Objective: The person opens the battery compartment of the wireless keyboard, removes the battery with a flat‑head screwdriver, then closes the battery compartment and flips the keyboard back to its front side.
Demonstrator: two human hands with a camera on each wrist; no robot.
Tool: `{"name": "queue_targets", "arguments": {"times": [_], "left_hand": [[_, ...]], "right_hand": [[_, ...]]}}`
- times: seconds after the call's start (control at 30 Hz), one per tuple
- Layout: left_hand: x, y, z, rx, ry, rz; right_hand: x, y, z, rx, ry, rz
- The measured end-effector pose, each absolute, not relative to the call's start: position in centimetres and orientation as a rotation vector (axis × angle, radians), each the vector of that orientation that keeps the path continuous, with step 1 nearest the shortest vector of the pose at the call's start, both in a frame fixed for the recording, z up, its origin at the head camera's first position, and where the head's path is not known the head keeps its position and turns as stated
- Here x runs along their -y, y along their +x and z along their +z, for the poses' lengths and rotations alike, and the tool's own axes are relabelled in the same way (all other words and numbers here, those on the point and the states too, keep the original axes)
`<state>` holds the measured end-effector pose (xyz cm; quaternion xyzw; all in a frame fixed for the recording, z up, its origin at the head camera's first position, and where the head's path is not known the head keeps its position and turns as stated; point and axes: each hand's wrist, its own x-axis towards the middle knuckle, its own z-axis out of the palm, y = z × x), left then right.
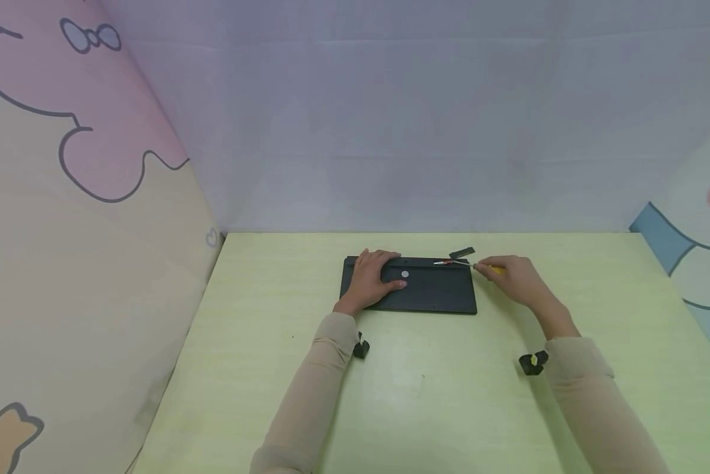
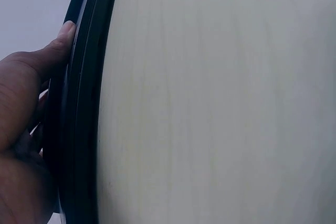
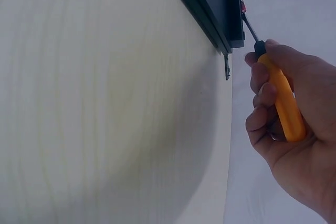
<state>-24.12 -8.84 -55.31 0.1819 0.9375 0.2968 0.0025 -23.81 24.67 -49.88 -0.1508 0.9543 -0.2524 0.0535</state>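
A flat black panel, which looks like the underside of a keyboard, lies on the table. My left hand rests on its left part, thumb spread, fingers reaching the far edge. In my right hand I grip a screwdriver with a yellow handle. Its metal shaft points left into the recess along the panel's far right edge. By the tip is a small red and silver piece, perhaps a battery. Just behind the panel lies a small black cover.
The pale yellow table stretches around the panel, with a grey-white curtain behind it. A wall with cartoon pictures stands at the left. Black wrist cameras hang under both sleeves.
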Motion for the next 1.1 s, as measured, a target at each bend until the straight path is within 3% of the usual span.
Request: {"name": "queue_targets", "arguments": {"times": [1.1], "left_hand": [[8.81, -24.19, -55.73, -2.959, 0.565, 0.928]], "right_hand": [[-24.11, -23.03, -49.05, -2.945, -0.434, -0.778]]}}
